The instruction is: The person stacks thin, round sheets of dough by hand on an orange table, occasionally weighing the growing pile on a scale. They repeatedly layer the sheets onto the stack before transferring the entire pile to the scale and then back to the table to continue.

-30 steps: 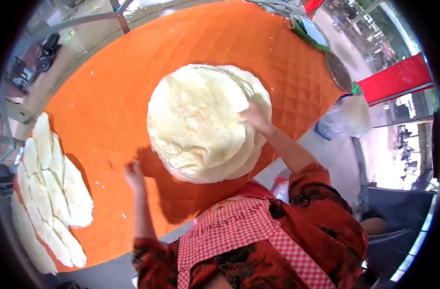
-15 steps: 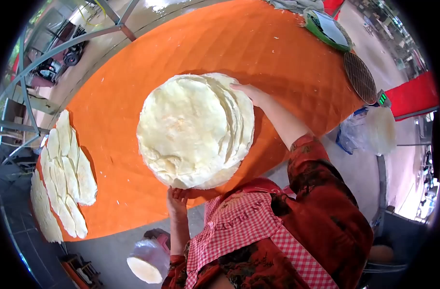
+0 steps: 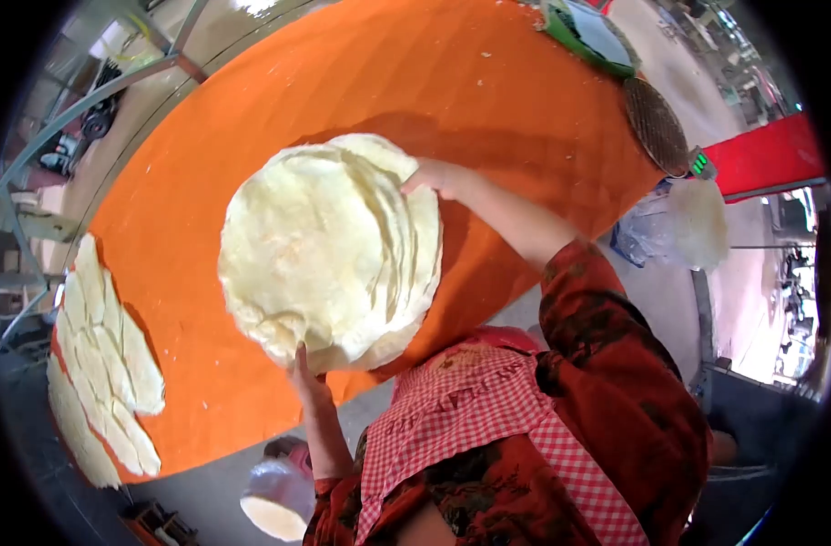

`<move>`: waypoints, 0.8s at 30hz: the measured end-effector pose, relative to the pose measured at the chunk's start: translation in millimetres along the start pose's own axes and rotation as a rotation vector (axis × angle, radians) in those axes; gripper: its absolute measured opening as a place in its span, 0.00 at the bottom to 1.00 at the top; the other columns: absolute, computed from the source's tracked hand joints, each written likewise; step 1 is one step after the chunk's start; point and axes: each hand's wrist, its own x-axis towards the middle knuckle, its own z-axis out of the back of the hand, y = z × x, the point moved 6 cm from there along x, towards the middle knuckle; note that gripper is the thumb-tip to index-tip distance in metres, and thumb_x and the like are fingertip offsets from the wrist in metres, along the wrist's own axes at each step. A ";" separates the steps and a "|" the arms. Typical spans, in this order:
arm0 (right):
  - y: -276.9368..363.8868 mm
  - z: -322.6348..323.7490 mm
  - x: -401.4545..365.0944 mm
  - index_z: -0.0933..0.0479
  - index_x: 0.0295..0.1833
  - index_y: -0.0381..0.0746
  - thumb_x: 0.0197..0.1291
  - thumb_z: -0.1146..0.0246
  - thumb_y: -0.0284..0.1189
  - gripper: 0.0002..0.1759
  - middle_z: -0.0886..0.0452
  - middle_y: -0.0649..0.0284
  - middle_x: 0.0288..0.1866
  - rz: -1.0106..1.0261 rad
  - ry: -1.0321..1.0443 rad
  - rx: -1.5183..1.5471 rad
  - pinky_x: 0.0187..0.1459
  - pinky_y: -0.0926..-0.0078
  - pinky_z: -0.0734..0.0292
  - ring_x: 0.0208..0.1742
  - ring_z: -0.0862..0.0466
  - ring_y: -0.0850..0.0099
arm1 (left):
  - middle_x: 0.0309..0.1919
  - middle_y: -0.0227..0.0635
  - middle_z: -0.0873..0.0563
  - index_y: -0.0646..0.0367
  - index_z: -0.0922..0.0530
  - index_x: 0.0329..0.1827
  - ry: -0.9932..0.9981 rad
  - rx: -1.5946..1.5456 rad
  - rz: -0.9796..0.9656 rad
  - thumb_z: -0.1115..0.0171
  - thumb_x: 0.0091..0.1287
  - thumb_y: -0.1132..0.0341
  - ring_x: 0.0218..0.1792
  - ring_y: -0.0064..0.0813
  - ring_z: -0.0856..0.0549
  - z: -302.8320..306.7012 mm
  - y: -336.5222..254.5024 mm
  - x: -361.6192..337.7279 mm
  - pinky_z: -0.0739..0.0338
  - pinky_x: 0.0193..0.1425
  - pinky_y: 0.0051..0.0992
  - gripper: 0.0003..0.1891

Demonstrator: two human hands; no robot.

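Observation:
A stack of round, pale, thin flatbreads (image 3: 297, 246) lies between my hands over the orange tabletop (image 3: 516, 118). Its upper sheets are offset to the left, so layered edges fan out on the right side. My left hand (image 3: 308, 387) grips the near edge, thumb on top, the other fingers hidden beneath. At the far right edge, my right hand (image 3: 441, 178) is closed on the rim of the stack, its fingertips partly out of sight. A dark shadow shows along the stack's far side.
Overlapping flatbread pieces (image 3: 106, 337) cover the table's left end. On the far right are a green-rimmed scale (image 3: 590, 36) and a round dark rack (image 3: 657, 127). Bagged round sheets (image 3: 693, 223) stand beyond the right edge; another bagged stack (image 3: 277, 500) sits below the near edge.
The whole view has shifted, moving the surroundings left. The stack has moved slightly left and nearer relative to the table, and my left thumb now lies over its near edge.

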 end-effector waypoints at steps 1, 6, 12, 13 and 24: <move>-3.7 -0.3 1.0 0.30 0.64 0.37 0.44 0.34 0.20 0.35 0.22 0.55 0.58 0.043 0.021 0.043 0.61 0.63 0.28 0.58 0.22 0.63 | 0.52 0.40 0.22 0.64 0.32 0.64 0.066 0.002 -0.056 0.35 0.62 0.65 0.51 0.36 0.20 -2.4 3.2 3.4 0.22 0.50 0.34 0.28; 3.3 4.1 -24.5 0.27 0.61 0.35 0.48 0.36 0.20 0.30 0.20 0.56 0.54 0.086 -0.099 -0.007 0.58 0.66 0.28 0.56 0.22 0.65 | 0.52 0.41 0.21 0.69 0.34 0.64 0.174 0.050 -0.174 0.40 0.62 0.77 0.49 0.34 0.19 -26.3 -1.3 8.7 0.20 0.50 0.32 0.26; -6.7 91.5 -100.7 0.30 0.64 0.34 0.50 0.37 0.22 0.31 0.22 0.57 0.58 0.179 -0.256 0.116 0.58 0.67 0.27 0.59 0.23 0.67 | 0.53 0.37 0.22 0.63 0.33 0.65 0.335 0.135 -0.364 0.39 0.60 0.80 0.49 0.30 0.19 -132.4 -10.6 4.3 0.21 0.51 0.28 0.28; -20.8 126.0 -113.7 0.31 0.64 0.34 0.51 0.36 0.22 0.31 0.22 0.57 0.59 0.207 -0.242 0.109 0.58 0.67 0.26 0.58 0.22 0.67 | 0.53 0.36 0.22 0.63 0.32 0.65 0.360 0.165 -0.334 0.39 0.60 0.80 0.49 0.29 0.20 -155.8 -3.4 11.6 0.21 0.51 0.28 0.28; -98.4 315.7 -353.9 0.34 0.67 0.37 0.54 0.35 0.23 0.33 0.24 0.58 0.61 0.379 -0.753 0.506 0.61 0.61 0.25 0.61 0.24 0.63 | 0.42 0.37 0.15 0.65 0.24 0.53 0.729 0.619 -0.462 0.36 0.53 0.78 0.42 0.31 0.17 -548.5 67.2 -39.3 0.22 0.47 0.28 0.21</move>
